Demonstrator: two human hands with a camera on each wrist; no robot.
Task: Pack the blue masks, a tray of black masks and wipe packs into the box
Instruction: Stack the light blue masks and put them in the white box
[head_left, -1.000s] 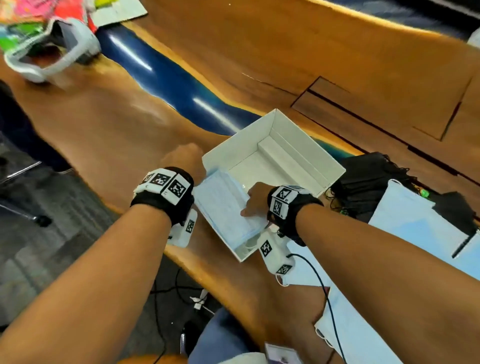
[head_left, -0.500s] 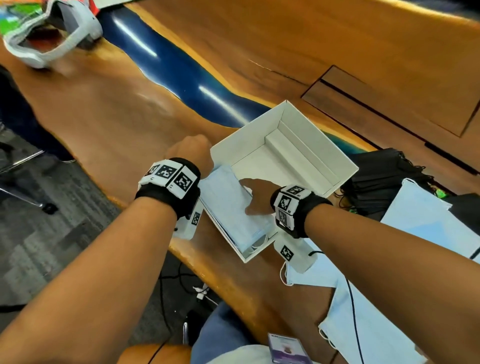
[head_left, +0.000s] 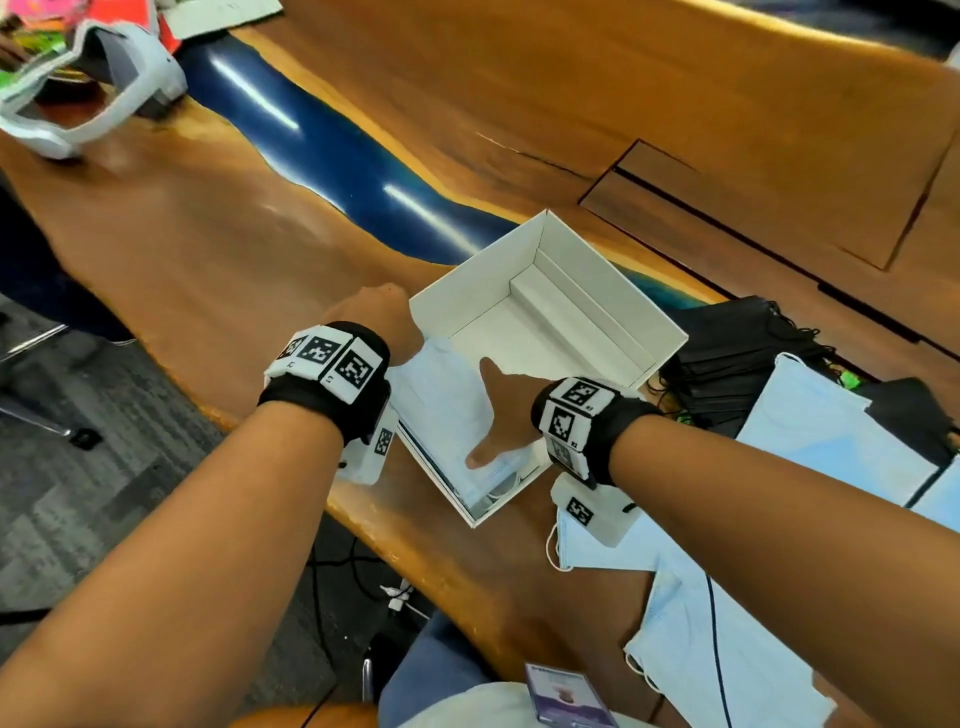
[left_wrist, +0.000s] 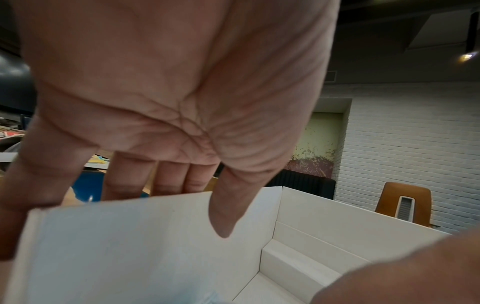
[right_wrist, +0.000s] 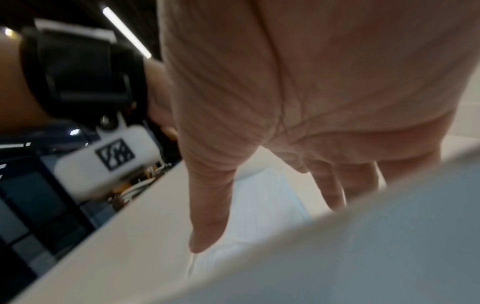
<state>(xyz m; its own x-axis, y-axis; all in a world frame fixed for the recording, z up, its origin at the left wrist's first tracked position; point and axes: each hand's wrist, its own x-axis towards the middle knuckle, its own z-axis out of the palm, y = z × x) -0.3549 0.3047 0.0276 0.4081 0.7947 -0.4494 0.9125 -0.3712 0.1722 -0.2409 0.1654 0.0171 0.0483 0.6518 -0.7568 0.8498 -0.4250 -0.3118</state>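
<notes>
An open white box (head_left: 587, 291) sits near the table's front edge. A stack of blue masks (head_left: 436, 410) lies in its near end. My right hand (head_left: 501, 413) is inside the box, fingers straight, pressing flat on the masks (right_wrist: 262, 207). My left hand (head_left: 382, 317) grips the box's left wall (left_wrist: 124, 242), thumb (left_wrist: 226, 216) inside and fingers outside. A pile of black masks (head_left: 737, 358) lies just right of the box. More blue masks (head_left: 815, 431) are spread on the table at the right. I see no wipe packs.
The wooden table has a blue resin strip (head_left: 322, 156) behind the box. A white headset (head_left: 98, 88) lies at the far left. Loose blue masks (head_left: 711, 649) and a thin black cable (head_left: 714, 623) cover the near right. The table edge (head_left: 415, 540) runs under my wrists.
My right hand has gone from holding the edge of the mask stack to lying flat on it, deeper in the box. The masks have sunk lower. The left hand stays on the wall.
</notes>
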